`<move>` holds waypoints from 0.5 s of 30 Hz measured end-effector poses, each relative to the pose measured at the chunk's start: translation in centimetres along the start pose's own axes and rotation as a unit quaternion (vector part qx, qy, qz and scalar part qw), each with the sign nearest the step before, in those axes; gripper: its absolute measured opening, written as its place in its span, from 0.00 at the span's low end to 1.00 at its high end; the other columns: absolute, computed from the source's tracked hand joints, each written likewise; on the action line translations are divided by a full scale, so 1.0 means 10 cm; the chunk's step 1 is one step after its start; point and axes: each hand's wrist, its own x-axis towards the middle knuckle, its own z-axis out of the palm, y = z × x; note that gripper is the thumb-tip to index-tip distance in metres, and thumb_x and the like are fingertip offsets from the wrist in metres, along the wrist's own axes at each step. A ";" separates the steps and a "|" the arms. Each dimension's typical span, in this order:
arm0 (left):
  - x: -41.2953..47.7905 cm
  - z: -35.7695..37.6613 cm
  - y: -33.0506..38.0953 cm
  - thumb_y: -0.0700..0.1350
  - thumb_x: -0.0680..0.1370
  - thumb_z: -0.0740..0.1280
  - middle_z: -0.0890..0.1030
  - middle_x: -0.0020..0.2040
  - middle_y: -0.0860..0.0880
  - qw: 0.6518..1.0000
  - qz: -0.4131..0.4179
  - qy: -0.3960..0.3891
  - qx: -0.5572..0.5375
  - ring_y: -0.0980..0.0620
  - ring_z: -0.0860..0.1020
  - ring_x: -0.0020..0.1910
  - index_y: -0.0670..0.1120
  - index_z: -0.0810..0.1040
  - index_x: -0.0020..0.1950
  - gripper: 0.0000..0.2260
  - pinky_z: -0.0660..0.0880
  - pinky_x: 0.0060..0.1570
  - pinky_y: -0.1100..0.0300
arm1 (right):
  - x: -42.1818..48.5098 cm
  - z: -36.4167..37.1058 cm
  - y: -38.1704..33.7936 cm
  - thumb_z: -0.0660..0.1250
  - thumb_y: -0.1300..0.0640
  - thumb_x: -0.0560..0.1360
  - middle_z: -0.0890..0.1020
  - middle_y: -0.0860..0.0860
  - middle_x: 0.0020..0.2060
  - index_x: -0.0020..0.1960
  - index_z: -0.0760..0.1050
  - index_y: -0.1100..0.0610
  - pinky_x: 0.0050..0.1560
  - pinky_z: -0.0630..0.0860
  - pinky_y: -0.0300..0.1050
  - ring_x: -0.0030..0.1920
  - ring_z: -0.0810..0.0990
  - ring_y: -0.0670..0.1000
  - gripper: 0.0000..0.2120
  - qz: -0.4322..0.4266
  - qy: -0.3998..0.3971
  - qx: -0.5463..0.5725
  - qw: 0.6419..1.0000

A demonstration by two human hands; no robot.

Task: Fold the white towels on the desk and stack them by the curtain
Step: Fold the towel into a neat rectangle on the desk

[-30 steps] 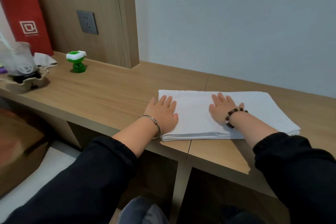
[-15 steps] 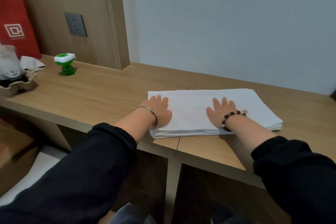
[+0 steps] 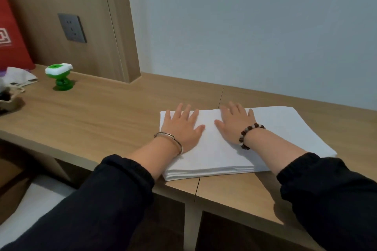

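On the wooden counter (image 3: 98, 116) lies the folded white towel (image 3: 275, 128), near the front edge. Left hand (image 3: 181, 126) & right hand (image 3: 234, 122) press flat on it, fingers straight and spread. Far left: green holder (image 3: 60, 76), red bag (image 3: 12, 40), crumpled cloth (image 3: 19, 76); grey socket (image 3: 71, 27) on the wood panel behind.

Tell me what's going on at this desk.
A person has both hands flat on a folded white towel on the wooden desk: the left hand at its left end, the right hand near its middle. The towel's layered edges show along the near side. A small green object and a red bag sit further left. No curtain is in view.
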 end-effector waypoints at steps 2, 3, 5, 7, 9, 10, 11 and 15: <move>0.01 0.04 -0.05 0.61 0.80 0.42 0.44 0.79 0.49 1.000 0.005 -0.022 -0.010 0.49 0.40 0.77 0.51 0.45 0.78 0.29 0.41 0.72 0.43 | 0.18 0.00 0.00 0.44 0.41 0.80 0.45 0.55 0.78 0.78 0.45 0.53 0.73 0.43 0.61 0.77 0.43 0.56 0.30 -0.026 -0.024 -0.001 0.999; 0.00 0.05 -0.06 0.61 0.79 0.42 0.44 0.79 0.49 1.000 0.005 -0.022 -0.007 0.49 0.40 0.77 0.51 0.44 0.78 0.29 0.41 0.72 0.43 | 0.26 -0.02 0.00 0.45 0.41 0.80 0.46 0.55 0.78 0.78 0.46 0.53 0.73 0.44 0.61 0.77 0.44 0.56 0.30 -0.044 -0.034 -0.004 0.998; -0.06 0.04 -0.05 0.61 0.79 0.41 0.43 0.79 0.49 1.000 0.000 -0.023 0.002 0.48 0.40 0.77 0.50 0.44 0.78 0.30 0.42 0.72 0.43 | 0.37 -0.06 0.01 0.47 0.41 0.80 0.50 0.54 0.77 0.77 0.48 0.52 0.73 0.48 0.61 0.77 0.47 0.56 0.29 -0.079 -0.065 -0.004 0.995; -0.09 -0.02 -0.03 0.61 0.80 0.42 0.42 0.79 0.48 0.999 -0.007 -0.043 0.003 0.48 0.39 0.77 0.50 0.43 0.78 0.29 0.42 0.72 0.43 | 0.41 -0.13 0.04 0.48 0.42 0.80 0.52 0.53 0.77 0.77 0.48 0.51 0.72 0.50 0.61 0.76 0.49 0.55 0.29 -0.094 -0.101 0.002 0.990; -0.11 -0.09 0.02 0.60 0.81 0.43 0.41 0.78 0.48 0.997 -0.017 -0.077 0.002 0.47 0.39 0.77 0.49 0.42 0.78 0.29 0.41 0.72 0.43 | 0.41 -0.21 0.10 0.51 0.46 0.80 0.56 0.54 0.75 0.76 0.50 0.52 0.71 0.54 0.59 0.74 0.54 0.56 0.27 -0.101 -0.124 -0.010 0.987; -0.10 -0.13 0.04 0.58 0.81 0.44 0.41 0.78 0.47 0.995 -0.021 -0.096 0.002 0.46 0.39 0.77 0.49 0.42 0.78 0.28 0.42 0.72 0.42 | 0.41 -0.26 0.13 0.53 0.50 0.79 0.59 0.54 0.73 0.75 0.53 0.53 0.69 0.57 0.58 0.73 0.58 0.56 0.26 -0.110 -0.137 -0.020 0.984; -0.10 -0.18 0.06 0.57 0.82 0.45 0.42 0.79 0.47 0.993 -0.027 -0.112 -0.001 0.46 0.40 0.77 0.49 0.43 0.78 0.27 0.43 0.72 0.42 | 0.39 -0.32 0.15 0.56 0.54 0.78 0.63 0.55 0.71 0.74 0.57 0.53 0.67 0.60 0.56 0.70 0.62 0.57 0.25 -0.121 -0.150 -0.033 0.981; 0.09 -0.40 0.15 0.47 0.82 0.54 0.69 0.69 0.48 0.991 -0.069 -0.114 -0.016 0.47 0.63 0.70 0.50 0.65 0.69 0.15 0.58 0.66 0.45 | 0.42 -0.55 0.26 0.63 0.60 0.71 0.71 0.55 0.61 0.66 0.65 0.55 0.59 0.70 0.50 0.61 0.70 0.56 0.23 -0.117 -0.197 -0.041 0.973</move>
